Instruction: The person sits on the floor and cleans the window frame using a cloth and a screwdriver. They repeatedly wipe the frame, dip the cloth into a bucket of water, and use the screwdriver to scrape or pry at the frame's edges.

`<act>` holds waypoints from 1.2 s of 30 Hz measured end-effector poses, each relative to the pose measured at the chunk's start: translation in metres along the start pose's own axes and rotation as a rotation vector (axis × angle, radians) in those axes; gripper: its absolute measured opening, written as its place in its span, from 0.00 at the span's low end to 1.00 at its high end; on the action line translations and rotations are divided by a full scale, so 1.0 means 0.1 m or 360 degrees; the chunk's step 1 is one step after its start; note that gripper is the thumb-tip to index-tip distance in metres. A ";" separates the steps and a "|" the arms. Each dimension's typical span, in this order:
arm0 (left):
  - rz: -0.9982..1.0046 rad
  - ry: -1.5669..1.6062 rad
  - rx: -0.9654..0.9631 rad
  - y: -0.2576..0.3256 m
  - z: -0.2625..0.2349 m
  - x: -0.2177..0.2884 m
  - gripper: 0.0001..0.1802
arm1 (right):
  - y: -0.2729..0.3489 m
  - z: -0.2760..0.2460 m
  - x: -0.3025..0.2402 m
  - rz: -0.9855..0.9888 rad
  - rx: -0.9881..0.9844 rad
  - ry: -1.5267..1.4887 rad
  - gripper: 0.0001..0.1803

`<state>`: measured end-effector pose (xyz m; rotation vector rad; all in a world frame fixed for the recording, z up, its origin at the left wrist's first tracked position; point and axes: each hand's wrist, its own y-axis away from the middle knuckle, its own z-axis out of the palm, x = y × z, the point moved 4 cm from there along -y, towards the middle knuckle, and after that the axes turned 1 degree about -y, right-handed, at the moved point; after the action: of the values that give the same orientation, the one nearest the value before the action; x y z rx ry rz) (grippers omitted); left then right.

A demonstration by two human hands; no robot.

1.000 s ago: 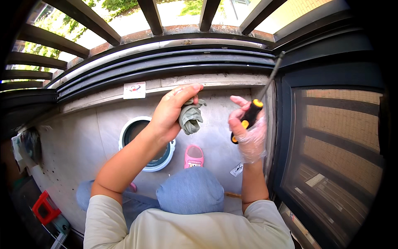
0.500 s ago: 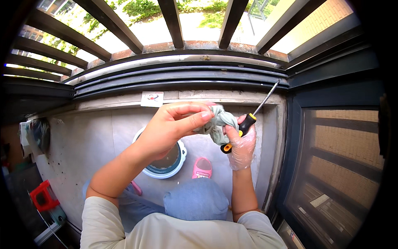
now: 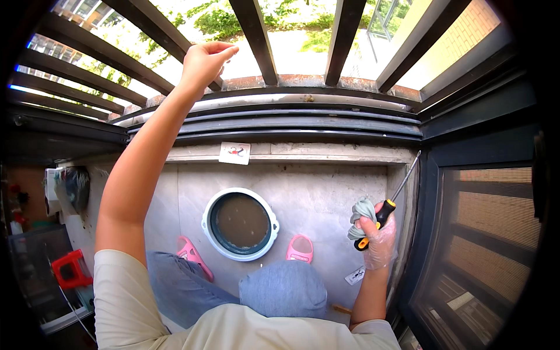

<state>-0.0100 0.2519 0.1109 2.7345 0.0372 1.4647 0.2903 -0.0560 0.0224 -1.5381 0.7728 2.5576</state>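
My right hand [image 3: 380, 242], in a clear plastic glove, grips a black and yellow screwdriver [image 3: 385, 212] and a bunched grey-green cloth [image 3: 362, 219] together. The screwdriver's metal shaft points up and away, toward the right end of the ledge. Raised in front of the dark railing bars [image 3: 256, 38], my bare left hand [image 3: 205, 63] has its thumb and fingers pinched together. Anything between those fingertips is too small to make out. Between my feet stands a light blue basin [image 3: 274, 237] with murky brown water [image 3: 240, 221] in it.
A playing card [image 3: 234, 153] lies on the ledge [image 3: 326, 153], another card [image 3: 354, 275] on the floor by my right forearm. Pink slippers [image 3: 300, 249] flank the basin. A dark-framed screen door [image 3: 429, 221] stands at right; a red object [image 3: 71, 269] sits at left.
My left hand has left the cloth and swung up and leftward to the bars. My right hand has moved down and right, keeping the cloth and screwdriver. The basin is now uncovered.
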 end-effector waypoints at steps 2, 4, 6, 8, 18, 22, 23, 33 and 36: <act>0.0046 -0.0219 0.0005 -0.39 0.06 -0.12 0.12 | 0.05 -0.05 0.00 0.0036 0.0042 -0.0029 0.17; -0.0136 -0.0237 -0.0007 -0.70 0.10 -0.19 0.12 | 0.08 -0.13 0.01 0.0020 0.0110 -0.0005 0.18; -0.0241 -0.0583 -0.0124 -0.88 0.16 -0.13 0.17 | 0.11 -0.21 0.01 0.0004 0.0189 -0.0007 0.18; -0.0101 -0.0698 -0.0134 -1.08 0.30 -0.17 0.20 | 0.14 -0.29 0.02 0.0026 0.0251 -0.0009 0.18; 0.0467 -0.1150 -0.0390 -1.66 0.49 -0.25 0.18 | 0.13 -0.39 0.15 0.0121 0.0314 0.0020 0.17; 0.0603 -0.1207 -0.0138 -1.77 0.48 -0.35 0.15 | 0.12 -0.38 0.19 0.0142 0.0321 0.0008 0.17; 0.0584 -0.1186 -0.0112 -1.80 0.48 -0.40 0.15 | 0.12 -0.38 0.19 0.0141 0.0323 0.0007 0.17; 0.0453 -0.0823 0.0075 -1.80 0.56 -0.38 0.13 | 0.13 -0.38 0.19 0.0202 0.0336 0.0115 0.18; 0.0471 -0.1158 -0.0059 -2.01 0.37 -0.49 0.16 | 0.12 -0.30 0.17 0.0226 0.0308 0.0045 0.18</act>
<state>-0.0072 0.4499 0.0404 3.1476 -0.4209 0.4056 0.3024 -0.0835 0.0012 -1.5126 1.1345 2.4713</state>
